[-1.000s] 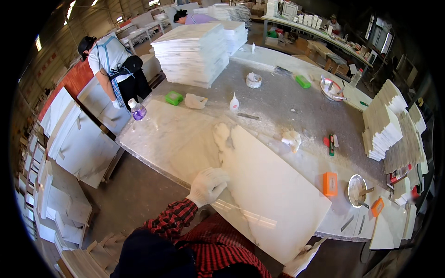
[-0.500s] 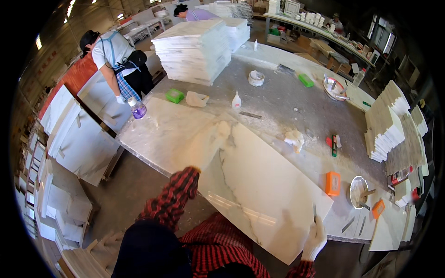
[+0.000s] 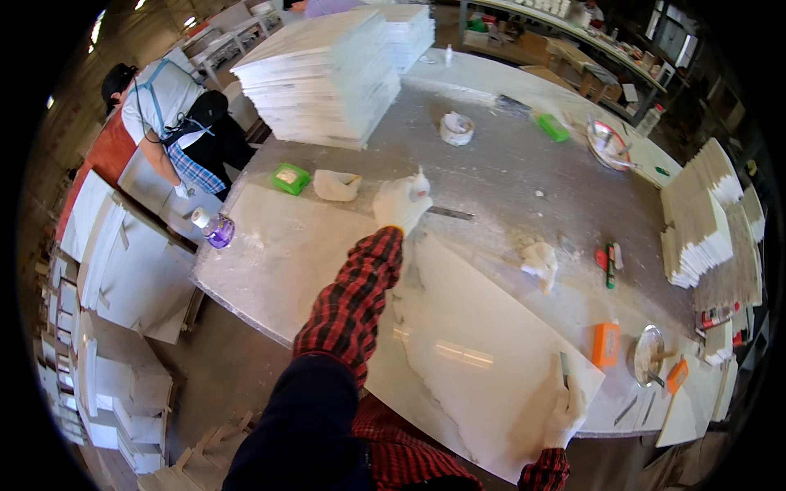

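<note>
A white marble-like slab with grey veins lies across the near part of the table. Beyond its far corner, my left hand, in a white glove, is closed around a small white squeeze bottle; only part of the bottle shows. Next to it lies a flat dark metal strip. Over the slab's right end my gloved right hand grips a thin metal blade that points away from me. A crumpled white cloth sits past the slab's far edge.
Tall stacked slabs stand at the back left. Left lie a purple bottle, a green box and a pale block. Right are an orange box, a metal bowl and stacked tiles. Another person bends at far left.
My left hand has moved forward from the slab's far left edge and taken hold of the squeeze bottle. The right hand stays on the blade. The whole view has shifted slightly.
</note>
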Demonstrator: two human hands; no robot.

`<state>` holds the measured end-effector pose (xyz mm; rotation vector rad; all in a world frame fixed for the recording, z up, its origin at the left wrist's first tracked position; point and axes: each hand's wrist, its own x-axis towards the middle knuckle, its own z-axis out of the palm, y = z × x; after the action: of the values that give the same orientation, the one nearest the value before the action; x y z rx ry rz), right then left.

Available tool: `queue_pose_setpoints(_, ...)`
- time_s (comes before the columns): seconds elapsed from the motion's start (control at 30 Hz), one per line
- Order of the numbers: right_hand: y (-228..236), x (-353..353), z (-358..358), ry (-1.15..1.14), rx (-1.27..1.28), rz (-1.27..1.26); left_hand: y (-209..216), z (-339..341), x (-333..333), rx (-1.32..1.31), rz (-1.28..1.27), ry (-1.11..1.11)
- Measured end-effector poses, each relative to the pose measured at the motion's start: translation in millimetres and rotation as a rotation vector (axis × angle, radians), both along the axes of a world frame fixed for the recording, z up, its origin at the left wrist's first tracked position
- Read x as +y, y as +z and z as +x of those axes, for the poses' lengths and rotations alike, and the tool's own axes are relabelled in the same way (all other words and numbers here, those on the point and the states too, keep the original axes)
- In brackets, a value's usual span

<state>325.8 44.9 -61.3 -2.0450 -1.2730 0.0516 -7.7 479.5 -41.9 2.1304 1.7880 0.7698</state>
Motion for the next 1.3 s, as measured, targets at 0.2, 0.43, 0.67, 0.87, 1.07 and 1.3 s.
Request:
queue_pose_setpoints(0.2,-2.1,-2.5,2.0,-0.05,0.059,-0.099,-13.7,13.4,10.6,-0.128,0.219,0.035)
queue_pose_setpoints(0.43,-7.3,-3.2,5.5,-0.043,0.112,-0.105,6.0,-7.6,-46.1,-0.514,0.082,-0.066)
queue_pose_setpoints(0.67,3.5,-2.3,-5.3,0.011,0.102,-0.019,35.8,-43.6,-190.8,-0.439,-0.315,-0.03)
queue_pose_setpoints(0.87,-1.0,-3.8,-12.3,0.094,0.153,0.022,38.6,-43.1,-299.5,-0.395,-0.333,-0.04)
queue_pose_setpoints(1.07,-15.9,-12.8,15.6,0.066,0.058,0.065,39.6,-49.5,-386.2,-0.564,-0.647,-0.12)
queue_pose_setpoints(1.3,-7.9,-15.9,9.1,0.058,0.09,0.08,38.9,-27.6,-426.7,-0.553,-0.794,-0.186)
